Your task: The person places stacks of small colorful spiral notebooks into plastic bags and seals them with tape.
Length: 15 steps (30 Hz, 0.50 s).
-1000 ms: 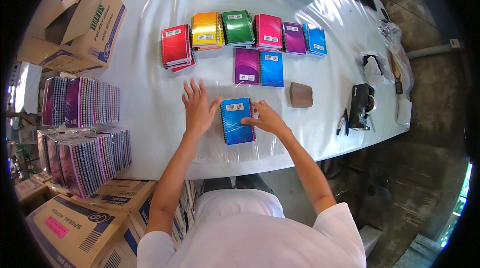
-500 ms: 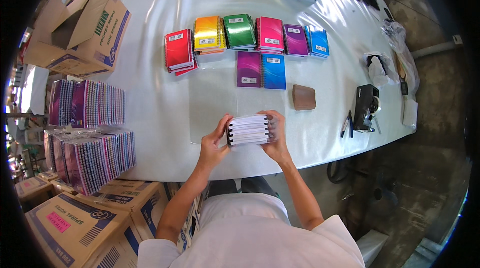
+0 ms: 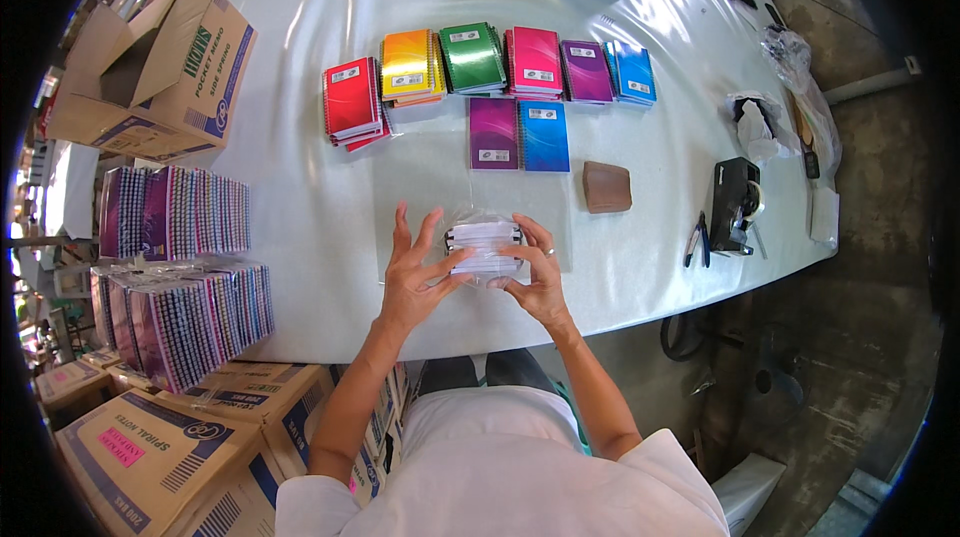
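In front of me on the table is a small stack of spiral notebooks in clear plastic wrap, its white page edges facing up. My left hand is at its left side, with thumb and one finger closed in on the wrap at the near part and the other fingers stretched away. From the right, my right hand grips the stack with thumb and fingers; a ring is on one finger. Beyond the stack lie a purple notebook and a blue notebook side by side.
Small notebook piles in red, yellow, green and other colours form a row farther back. A brown block, cutters and a black tape dispenser sit right. An open carton and wrapped notebook bundles stand left.
My left fingers have shifted from the stack's side onto the wrap over it, and some have spread. My right hand has moved slightly inward, its fingers now over the wrap. The stack moved slightly left.
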### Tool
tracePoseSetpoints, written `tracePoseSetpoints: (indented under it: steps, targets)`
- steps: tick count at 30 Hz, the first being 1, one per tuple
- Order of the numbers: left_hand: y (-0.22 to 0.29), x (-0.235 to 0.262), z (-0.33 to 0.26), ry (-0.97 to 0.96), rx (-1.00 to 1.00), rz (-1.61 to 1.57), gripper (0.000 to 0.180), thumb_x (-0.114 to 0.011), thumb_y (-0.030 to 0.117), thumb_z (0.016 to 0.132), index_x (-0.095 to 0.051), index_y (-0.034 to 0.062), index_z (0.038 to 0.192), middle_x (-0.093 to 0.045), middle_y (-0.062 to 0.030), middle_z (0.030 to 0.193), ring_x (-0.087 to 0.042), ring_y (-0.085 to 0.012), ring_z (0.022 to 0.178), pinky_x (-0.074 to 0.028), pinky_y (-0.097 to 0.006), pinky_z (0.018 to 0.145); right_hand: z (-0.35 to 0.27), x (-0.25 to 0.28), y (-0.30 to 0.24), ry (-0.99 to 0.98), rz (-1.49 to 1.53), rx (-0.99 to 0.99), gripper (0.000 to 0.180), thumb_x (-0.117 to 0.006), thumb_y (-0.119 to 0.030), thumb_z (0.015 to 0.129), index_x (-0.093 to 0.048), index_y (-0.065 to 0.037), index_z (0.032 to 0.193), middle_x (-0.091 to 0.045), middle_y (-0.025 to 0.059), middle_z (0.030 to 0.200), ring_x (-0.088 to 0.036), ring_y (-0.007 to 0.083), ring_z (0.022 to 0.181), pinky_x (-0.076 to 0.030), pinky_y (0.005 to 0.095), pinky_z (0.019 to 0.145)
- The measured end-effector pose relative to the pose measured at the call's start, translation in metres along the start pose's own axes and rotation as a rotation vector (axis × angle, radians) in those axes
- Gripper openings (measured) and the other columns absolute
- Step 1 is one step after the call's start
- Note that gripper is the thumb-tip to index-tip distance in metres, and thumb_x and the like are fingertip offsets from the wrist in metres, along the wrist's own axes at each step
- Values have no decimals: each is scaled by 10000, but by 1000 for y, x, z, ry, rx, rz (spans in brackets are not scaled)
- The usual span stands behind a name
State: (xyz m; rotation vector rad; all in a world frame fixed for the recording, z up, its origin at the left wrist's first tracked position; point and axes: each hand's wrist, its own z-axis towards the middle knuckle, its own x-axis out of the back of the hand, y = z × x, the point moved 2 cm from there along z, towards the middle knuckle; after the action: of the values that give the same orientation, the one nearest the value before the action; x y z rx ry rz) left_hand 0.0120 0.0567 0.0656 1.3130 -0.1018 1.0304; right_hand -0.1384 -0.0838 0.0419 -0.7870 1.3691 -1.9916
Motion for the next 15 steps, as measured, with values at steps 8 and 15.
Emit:
tracePoseSetpoints:
  steps: [8,15]
  targets:
    - [21,22,41,-175,-158,224,438,-832,203,609,-737,313,1022,-441,12,1441,-206,-371,1409,-293,-497,1100,25,11,-28,-72,-231,-43,237,-786,-122,709,-695,-107,928,-572,114,1230,-508,272,1174,-390,401,976]
    - [3,12,60,-133,15,-85,466,-822,213,650,-713,261,1100,-509,9,1384,-253,-338,1399,-244,-483,1122,54,14,-43,-31,-58,-338,317,-805,-105,687,-698,-123,984,-629,14,1059,-553,174,1003,-366,329,896]
